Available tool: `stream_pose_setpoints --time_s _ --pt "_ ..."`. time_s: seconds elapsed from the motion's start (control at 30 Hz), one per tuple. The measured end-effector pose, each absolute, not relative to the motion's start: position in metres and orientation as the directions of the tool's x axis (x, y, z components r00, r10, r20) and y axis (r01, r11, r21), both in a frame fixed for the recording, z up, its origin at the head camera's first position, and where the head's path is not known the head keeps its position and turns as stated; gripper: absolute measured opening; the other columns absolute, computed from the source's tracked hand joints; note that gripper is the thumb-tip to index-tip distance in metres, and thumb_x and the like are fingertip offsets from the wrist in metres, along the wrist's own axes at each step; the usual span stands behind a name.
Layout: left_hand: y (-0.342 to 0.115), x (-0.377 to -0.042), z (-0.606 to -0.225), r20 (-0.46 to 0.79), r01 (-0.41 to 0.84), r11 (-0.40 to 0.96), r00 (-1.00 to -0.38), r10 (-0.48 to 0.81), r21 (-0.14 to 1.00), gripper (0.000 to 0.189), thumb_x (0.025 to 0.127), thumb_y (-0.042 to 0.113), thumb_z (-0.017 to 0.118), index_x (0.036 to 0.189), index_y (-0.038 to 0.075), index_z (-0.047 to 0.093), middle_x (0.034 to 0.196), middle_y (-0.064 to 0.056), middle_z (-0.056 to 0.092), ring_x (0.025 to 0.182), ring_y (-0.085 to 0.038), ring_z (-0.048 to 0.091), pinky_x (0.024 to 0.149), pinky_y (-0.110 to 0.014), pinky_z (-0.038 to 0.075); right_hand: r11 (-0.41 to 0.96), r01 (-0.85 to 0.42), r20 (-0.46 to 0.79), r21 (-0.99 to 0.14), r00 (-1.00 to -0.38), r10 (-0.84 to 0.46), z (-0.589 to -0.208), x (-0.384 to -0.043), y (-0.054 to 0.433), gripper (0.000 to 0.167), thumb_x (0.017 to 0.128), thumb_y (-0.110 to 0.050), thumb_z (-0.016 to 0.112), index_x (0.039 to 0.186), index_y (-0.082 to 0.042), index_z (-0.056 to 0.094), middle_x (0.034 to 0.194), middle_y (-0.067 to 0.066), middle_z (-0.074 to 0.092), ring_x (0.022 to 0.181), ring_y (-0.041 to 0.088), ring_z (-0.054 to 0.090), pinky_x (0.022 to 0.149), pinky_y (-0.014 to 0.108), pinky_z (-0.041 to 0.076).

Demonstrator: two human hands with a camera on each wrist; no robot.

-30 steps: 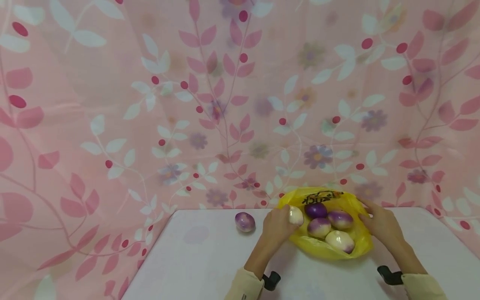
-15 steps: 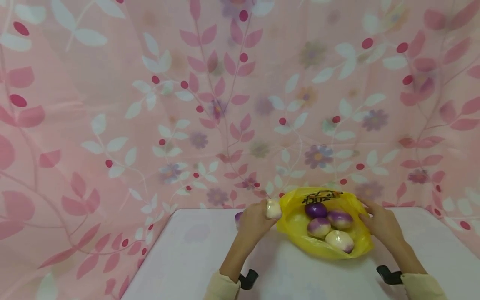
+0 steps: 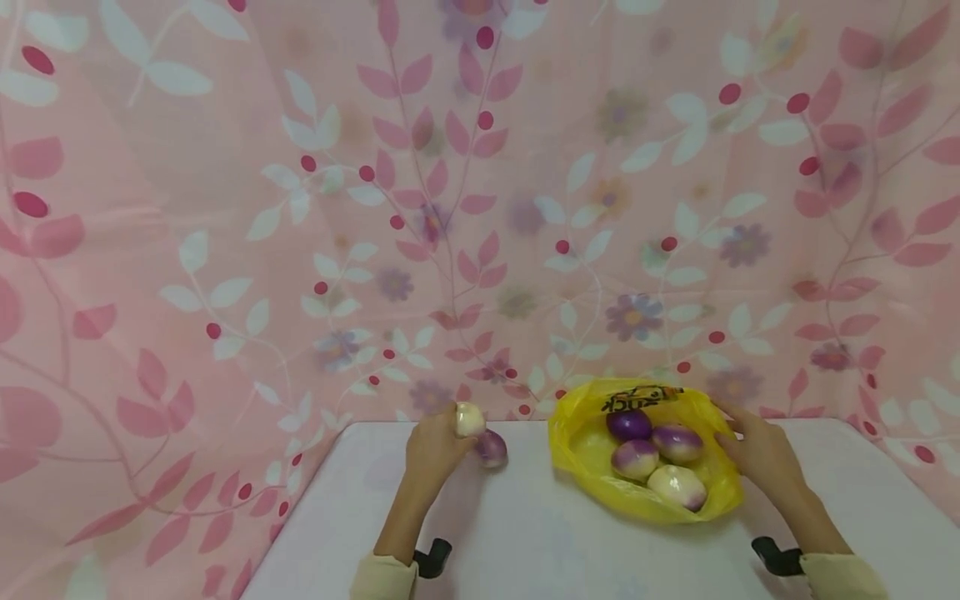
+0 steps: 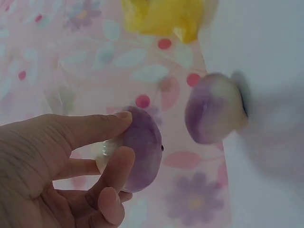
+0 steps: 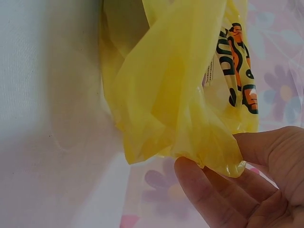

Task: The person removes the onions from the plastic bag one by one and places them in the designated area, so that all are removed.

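My left hand [image 3: 432, 452] holds a purple-and-white turnip [image 4: 142, 149] between thumb and fingers, over the left part of the table. Just right of it, a second purple-and-white turnip [image 3: 492, 449] lies on the tabletop; the left wrist view shows the two apart. A yellow plastic bag [image 3: 583, 479] lies with its mouth spread towards me on the right. Several turnips [image 3: 636, 459] sit inside, from deep purple to mostly white. At the bag's right edge, my right hand [image 3: 767, 457] pinches the thin plastic [image 5: 185, 118] between thumb and fingers.
The white table [image 3: 592, 558] ends at the back against a pink floral curtain [image 3: 480, 208]. Dark curved mounts [image 3: 776, 557] stick out at both wrists. Dark lettering is printed on the bag's far side.
My left hand has carried a turnip out of the bag leftwards, to beside the turnip on the table. My right hand has stayed at the bag's edge.
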State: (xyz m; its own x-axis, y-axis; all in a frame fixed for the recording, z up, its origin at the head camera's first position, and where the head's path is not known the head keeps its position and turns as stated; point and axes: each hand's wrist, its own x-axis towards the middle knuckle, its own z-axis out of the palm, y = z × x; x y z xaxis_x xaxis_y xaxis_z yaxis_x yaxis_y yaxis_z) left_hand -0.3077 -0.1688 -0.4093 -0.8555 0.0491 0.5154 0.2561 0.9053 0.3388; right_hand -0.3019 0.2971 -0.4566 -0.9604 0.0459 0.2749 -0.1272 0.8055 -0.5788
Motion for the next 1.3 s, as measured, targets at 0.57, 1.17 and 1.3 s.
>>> stream_pose_setpoints --time_s 0.57,1.17,1.3 --pt "-0.220 -0.323 -0.448 0.446 0.088 0.906 -0.887 -0.118 0.415 0.039 0.073 0.029 0.082 0.096 0.001 0.066 0.074 -0.017 0.064 0.066 -0.036 0.062 0.053 -0.048 0.047 0.800 -0.140 0.285 -0.583 -0.958 0.040 -0.453 -0.300 0.296 0.058 0.093 -0.011 0.063 0.145 0.003 0.041 0.120 0.040 0.055 0.065 0.023 0.064 0.055 0.033 0.055" --pt "-0.229 -0.333 -0.479 0.334 0.001 0.900 -0.929 -0.161 0.436 0.053 0.074 0.028 0.082 0.116 0.001 0.064 0.090 -0.022 0.067 0.075 -0.040 0.064 0.058 -0.052 0.049 0.797 -0.131 0.280 -0.590 -0.959 0.049 -0.454 -0.295 0.297 0.057 0.094 -0.012 0.064 0.144 0.003 0.041 0.122 0.040 0.054 0.073 0.031 0.067 0.056 0.034 0.056" --pt "-0.229 -0.331 -0.478 0.325 0.006 0.900 -0.933 -0.151 0.436 0.058 0.075 0.026 0.084 0.122 0.001 0.062 0.098 -0.023 0.068 0.081 -0.042 0.065 0.061 -0.053 0.051 0.804 -0.125 0.279 -0.581 -0.959 0.052 -0.453 -0.295 0.297 0.058 0.093 -0.012 0.064 0.144 0.003 0.041 0.121 0.040 0.055 0.083 0.042 0.066 0.057 0.035 0.057"
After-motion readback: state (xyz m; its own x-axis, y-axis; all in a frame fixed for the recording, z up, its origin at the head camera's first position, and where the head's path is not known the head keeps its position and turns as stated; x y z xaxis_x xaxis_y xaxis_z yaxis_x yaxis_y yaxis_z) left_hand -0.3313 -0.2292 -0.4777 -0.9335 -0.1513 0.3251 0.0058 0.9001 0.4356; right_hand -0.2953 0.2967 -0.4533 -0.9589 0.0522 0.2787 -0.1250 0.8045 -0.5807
